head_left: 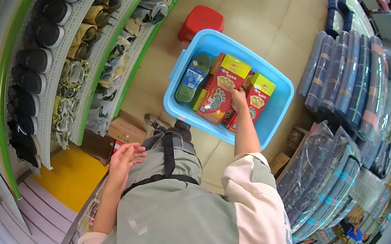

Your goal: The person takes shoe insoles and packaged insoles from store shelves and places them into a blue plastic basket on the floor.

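Observation:
My right hand [239, 100] reaches down into a light blue plastic tub [275, 129]. Its fingers close on the right edge of a red-and-yellow insole packet [221, 93], which has a sole picture on its front. A similar packet [259, 93] leans just right of that hand, and more of them are partly hidden behind and beneath. Along the tub's left side lies a pair of green slippers [191, 91] with a blue label. My left hand [124, 164] is held by my left hip, fingers stretched out and nothing in it.
Left are sloped shelves [90, 50] with black slip-on shoes [53, 11] and camouflage shoes [74, 78]. A red stool [203, 22] stands behind the tub. Plastic-wrapped rolls [334, 69] and bagged fabric [324, 176] line the right. A cardboard box [127, 130] sits near my foot.

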Tool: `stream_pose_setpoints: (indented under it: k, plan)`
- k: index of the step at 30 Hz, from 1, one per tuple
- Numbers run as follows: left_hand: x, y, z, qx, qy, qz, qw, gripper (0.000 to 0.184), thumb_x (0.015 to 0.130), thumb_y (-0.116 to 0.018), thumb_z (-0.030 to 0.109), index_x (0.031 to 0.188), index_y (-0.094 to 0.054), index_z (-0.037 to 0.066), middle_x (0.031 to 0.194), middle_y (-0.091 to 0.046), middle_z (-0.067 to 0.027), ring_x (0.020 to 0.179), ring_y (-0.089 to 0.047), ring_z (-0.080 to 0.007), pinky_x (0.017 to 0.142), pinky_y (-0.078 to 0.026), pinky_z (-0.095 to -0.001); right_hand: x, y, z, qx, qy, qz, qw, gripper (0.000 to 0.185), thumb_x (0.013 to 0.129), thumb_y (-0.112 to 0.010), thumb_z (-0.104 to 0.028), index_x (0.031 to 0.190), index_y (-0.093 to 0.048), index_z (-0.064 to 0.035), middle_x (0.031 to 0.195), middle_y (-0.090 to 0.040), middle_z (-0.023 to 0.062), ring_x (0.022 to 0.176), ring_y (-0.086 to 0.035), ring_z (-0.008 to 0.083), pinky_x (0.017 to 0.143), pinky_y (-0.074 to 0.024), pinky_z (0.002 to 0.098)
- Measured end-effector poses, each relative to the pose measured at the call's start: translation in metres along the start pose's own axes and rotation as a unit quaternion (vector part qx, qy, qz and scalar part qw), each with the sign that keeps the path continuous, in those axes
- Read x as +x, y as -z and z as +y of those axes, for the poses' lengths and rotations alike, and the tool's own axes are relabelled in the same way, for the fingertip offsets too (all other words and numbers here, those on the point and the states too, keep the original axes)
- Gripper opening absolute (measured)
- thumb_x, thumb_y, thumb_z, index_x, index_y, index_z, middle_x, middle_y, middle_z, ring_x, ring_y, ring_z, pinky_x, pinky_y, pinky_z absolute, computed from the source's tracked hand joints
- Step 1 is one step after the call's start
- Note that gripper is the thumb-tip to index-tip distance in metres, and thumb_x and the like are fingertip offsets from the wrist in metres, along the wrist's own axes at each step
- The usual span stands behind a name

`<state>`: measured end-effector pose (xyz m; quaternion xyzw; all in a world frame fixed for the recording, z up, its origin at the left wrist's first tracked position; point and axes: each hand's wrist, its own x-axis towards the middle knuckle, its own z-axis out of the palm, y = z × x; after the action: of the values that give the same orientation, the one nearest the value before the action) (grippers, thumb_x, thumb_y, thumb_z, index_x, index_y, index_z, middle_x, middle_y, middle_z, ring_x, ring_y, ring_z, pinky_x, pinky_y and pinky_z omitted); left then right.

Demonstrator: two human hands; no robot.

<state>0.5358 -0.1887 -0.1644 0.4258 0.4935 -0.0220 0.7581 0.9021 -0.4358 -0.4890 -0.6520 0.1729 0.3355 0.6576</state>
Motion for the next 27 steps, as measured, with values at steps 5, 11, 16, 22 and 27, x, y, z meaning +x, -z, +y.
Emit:
stream_pose_setpoints:
  k: [5,11,16,22,27]
  plan:
    - [0.001,-0.001,-0.005,0.009,0.004,0.015,1.0,0.031,0.105,-0.049,0.025,0.121,-0.056,0.0,0.114,-0.067,-0.0146,0.101,-0.067,-0.0233,0.086,-0.052,-0.0357,0.027,0.003,0.013,-0.029,-0.05,0.011,0.998,0.042,0.083,-0.074,-0.01,0.121,-0.059,0.0002,0.111,-0.067,0.0132,0.095,-0.066,0.0234,0.076,-0.054,0.0384]
    - [0.003,-0.009,-0.011,-0.006,0.008,0.019,1.0,0.031,0.106,-0.048,0.025,0.121,-0.056,-0.001,0.115,-0.067,-0.0154,0.1,-0.067,-0.0238,0.085,-0.053,-0.0355,0.023,-0.002,0.007,-0.125,-0.049,0.022,0.991,0.041,0.085,-0.076,-0.012,0.12,-0.06,0.002,0.105,-0.07,0.0123,0.086,-0.069,0.0224,0.07,-0.0561,0.0369]
    - [0.007,-0.018,-0.012,-0.012,0.009,0.015,1.0,0.031,0.105,-0.049,0.024,0.121,-0.056,-0.001,0.114,-0.067,-0.0158,0.1,-0.068,-0.0238,0.085,-0.053,-0.0353,0.022,-0.007,0.01,-0.164,0.021,0.035,0.986,0.036,0.083,-0.08,-0.02,0.104,-0.067,0.0059,0.094,-0.071,0.0103,0.075,-0.067,0.0177,0.059,-0.0521,0.0326]
    - [0.011,-0.022,-0.007,-0.013,0.007,0.012,1.0,0.03,0.105,-0.05,0.022,0.121,-0.056,-0.002,0.114,-0.067,-0.0155,0.1,-0.069,-0.0229,0.084,-0.053,-0.0334,-0.001,-0.011,-0.001,-0.233,0.006,0.034,0.972,0.04,0.084,-0.08,-0.024,0.104,-0.069,0.0082,0.097,-0.072,0.0106,0.075,-0.065,0.0162,0.063,-0.0515,0.0325]
    - [0.01,-0.024,-0.006,-0.007,0.002,0.012,1.0,0.029,0.105,-0.049,0.021,0.121,-0.056,-0.002,0.114,-0.067,-0.0153,0.099,-0.069,-0.0227,0.084,-0.053,-0.0334,0.001,-0.011,0.006,-0.21,0.004,0.04,0.977,0.038,0.084,-0.079,-0.026,0.097,-0.071,0.0084,0.092,-0.072,0.01,0.075,-0.065,0.0154,0.064,-0.0507,0.0322]
